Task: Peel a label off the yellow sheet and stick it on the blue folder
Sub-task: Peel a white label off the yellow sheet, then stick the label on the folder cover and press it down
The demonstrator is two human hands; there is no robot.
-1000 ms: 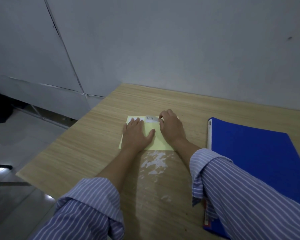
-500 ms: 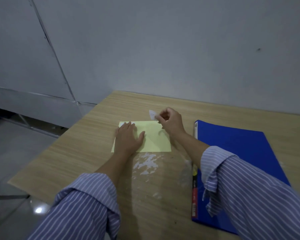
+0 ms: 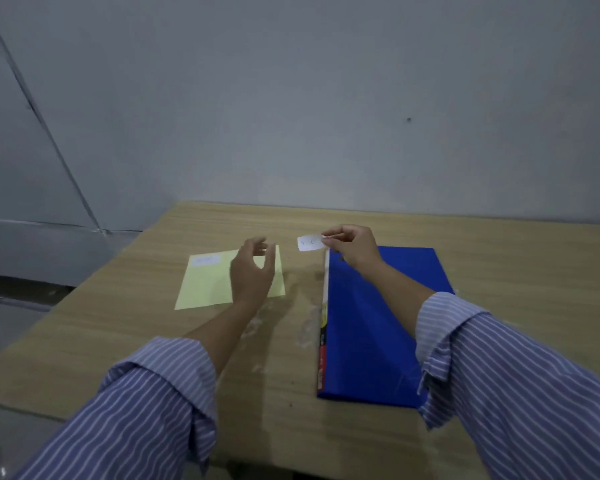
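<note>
The yellow sheet (image 3: 210, 283) lies flat on the wooden table (image 3: 153, 341), with one white label (image 3: 205, 260) still on its far left corner. My left hand (image 3: 252, 270) hovers above the sheet's right half, fingers curled apart and holding nothing. A small white label (image 3: 309, 243) hangs in the air, pinched at its right end by my right hand (image 3: 352, 247). It is just past the far left corner of the blue folder (image 3: 371, 327), which lies closed on the table to the right of the sheet.
A grey wall (image 3: 326, 116) stands right behind the table's far edge. The table's left edge drops to the floor (image 3: 21, 299). Whitish scuffed patches (image 3: 305, 323) mark the wood between sheet and folder.
My right hand has lifted the peeled label off the yellow sheet and carried it right, toward the folder's corner. My left hand has risen off the sheet and opened.
</note>
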